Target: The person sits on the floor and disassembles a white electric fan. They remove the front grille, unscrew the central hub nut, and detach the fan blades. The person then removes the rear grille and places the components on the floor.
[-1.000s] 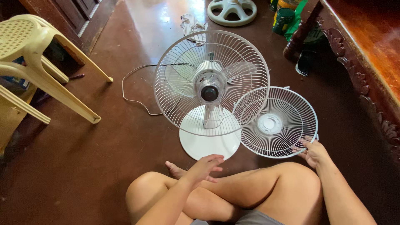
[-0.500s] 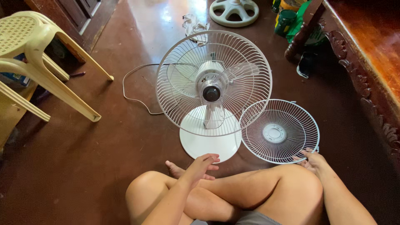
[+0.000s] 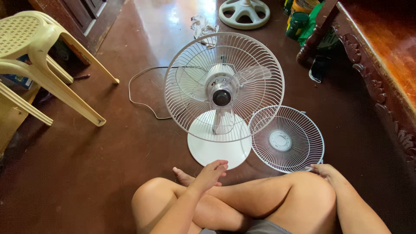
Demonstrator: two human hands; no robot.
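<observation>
A white desk fan [image 3: 222,97] stands on the brown floor in front of my crossed legs, its clear blades bare inside the rear wire guard [image 3: 182,93]. Its detached round front guard [image 3: 281,141] lies nearly flat on the floor to the right of the fan's round base [image 3: 219,149]. My right hand [image 3: 323,170] grips that guard's near rim, just above my right knee. My left hand [image 3: 210,172] hovers with fingers apart over the near edge of the base, holding nothing.
A cream plastic chair [image 3: 34,56] stands at the left. The fan's white cord [image 3: 143,86] loops over the floor behind it. A cloth [image 3: 203,26], another fan base [image 3: 244,11] and a green tin [image 3: 297,24] lie at the back. Carved wooden furniture [image 3: 381,65] lines the right.
My right hand has lowered the front guard from a tilted stance beside the fan down to the floor and drawn it slightly closer. My left hand has barely moved.
</observation>
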